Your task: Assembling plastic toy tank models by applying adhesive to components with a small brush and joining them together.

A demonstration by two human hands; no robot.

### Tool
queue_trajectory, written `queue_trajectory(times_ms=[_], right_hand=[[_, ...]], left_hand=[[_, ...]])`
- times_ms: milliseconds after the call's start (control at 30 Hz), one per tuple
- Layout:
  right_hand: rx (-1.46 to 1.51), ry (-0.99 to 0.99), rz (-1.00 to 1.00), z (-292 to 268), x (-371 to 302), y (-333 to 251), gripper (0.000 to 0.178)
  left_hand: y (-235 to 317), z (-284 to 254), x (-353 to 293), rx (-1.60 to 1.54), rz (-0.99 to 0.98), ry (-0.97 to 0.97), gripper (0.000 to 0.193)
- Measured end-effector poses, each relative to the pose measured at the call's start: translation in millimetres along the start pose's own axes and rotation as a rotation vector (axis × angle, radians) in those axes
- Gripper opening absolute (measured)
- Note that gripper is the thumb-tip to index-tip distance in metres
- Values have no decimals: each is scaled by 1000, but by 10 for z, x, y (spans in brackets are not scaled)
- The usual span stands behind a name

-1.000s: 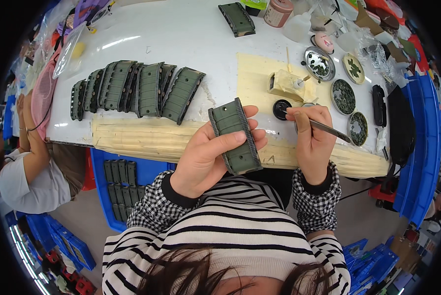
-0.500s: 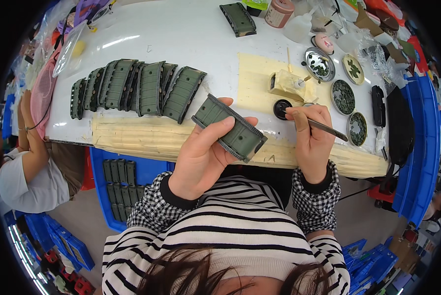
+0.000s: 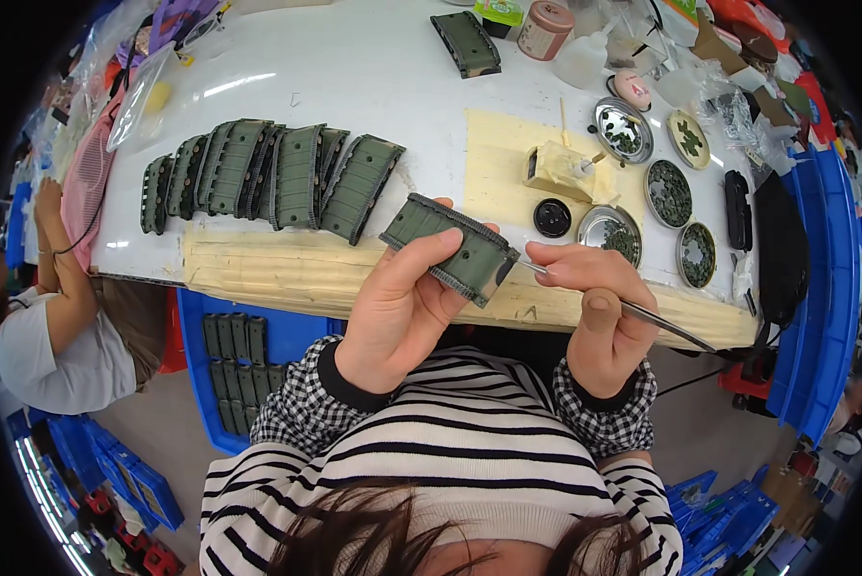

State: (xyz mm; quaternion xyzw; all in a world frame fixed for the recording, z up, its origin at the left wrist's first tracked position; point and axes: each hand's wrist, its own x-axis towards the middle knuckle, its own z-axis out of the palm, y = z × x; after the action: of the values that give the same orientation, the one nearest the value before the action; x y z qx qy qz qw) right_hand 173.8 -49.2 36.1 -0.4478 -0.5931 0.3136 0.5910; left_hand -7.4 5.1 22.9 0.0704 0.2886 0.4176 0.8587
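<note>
My left hand grips a curved dark green panel piece with ridged edges and a camouflage-patterned end, thumb across its face. Pinched in my right hand are slim metal tweezers, their tip at the panel piece's right end; I cannot make out anything in the tip. Beyond the right hand lie a small round black dish with dark contents and a shiny metal dish of small green bits. Similar panel pieces stand in a leaning row to the left.
Round tins of green bits stand at right, near a tape-covered block on yellow paper. Another panel piece, a pink jar and bottles lie farther back. A blue crate sits below the table. Another person is at left.
My right hand has moved from the black dish down and left, bringing the tweezers' tip to the panel piece. The metal dish it covered now shows. My left hand has barely moved.
</note>
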Motion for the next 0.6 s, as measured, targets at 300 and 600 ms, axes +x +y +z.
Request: queue_trajectory(times_ms=[300, 600], right_hand=[[-40, -60, -33, -17, 0, 36, 19], [-62, -66, -27, -13, 8, 38, 16]], left_hand=[[-14, -19, 10, 14, -10, -27, 34], [-19, -25, 17, 18, -7, -18, 31]])
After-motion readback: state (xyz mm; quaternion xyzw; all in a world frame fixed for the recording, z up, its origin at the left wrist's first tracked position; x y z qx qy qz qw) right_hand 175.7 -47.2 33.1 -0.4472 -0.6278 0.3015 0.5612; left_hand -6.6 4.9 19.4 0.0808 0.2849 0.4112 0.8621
